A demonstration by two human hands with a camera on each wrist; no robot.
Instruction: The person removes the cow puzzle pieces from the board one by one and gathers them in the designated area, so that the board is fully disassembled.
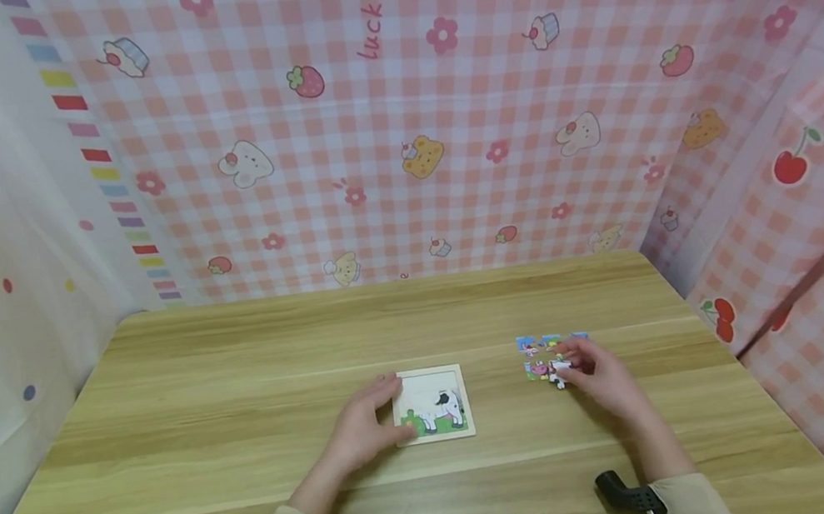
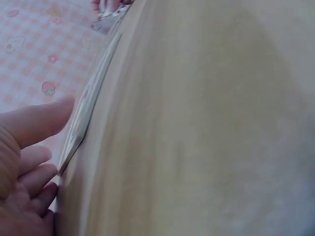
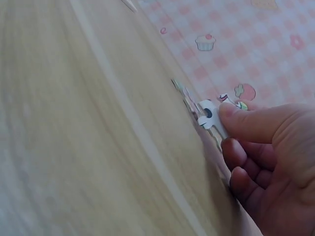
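Note:
A square wooden puzzle board (image 1: pixel 428 385) lies on the table, its lower part filled with pieces showing a black-and-white cow's body and green grass; its upper part is pale and bare. My left hand (image 1: pixel 358 430) holds the board along its left side, thumb (image 2: pixel 54 118) by the lower corner and fingers by the upper one. To the right, my right hand (image 1: pixel 609 383) pinches a white puzzle piece (image 3: pixel 209 117) with a dark spot between thumb and fingers. Several loose, colourful puzzle pieces (image 1: pixel 526 345) lie around and partly under those fingers, so some are hidden.
The wood-grain table (image 1: pixel 257 365) stretches out around the board and pieces. A pink checked cloth (image 1: pixel 377 210) hangs behind its far edge, with more cloth at both sides. Black wrist-worn devices (image 1: pixel 629 498) sit at both sleeves.

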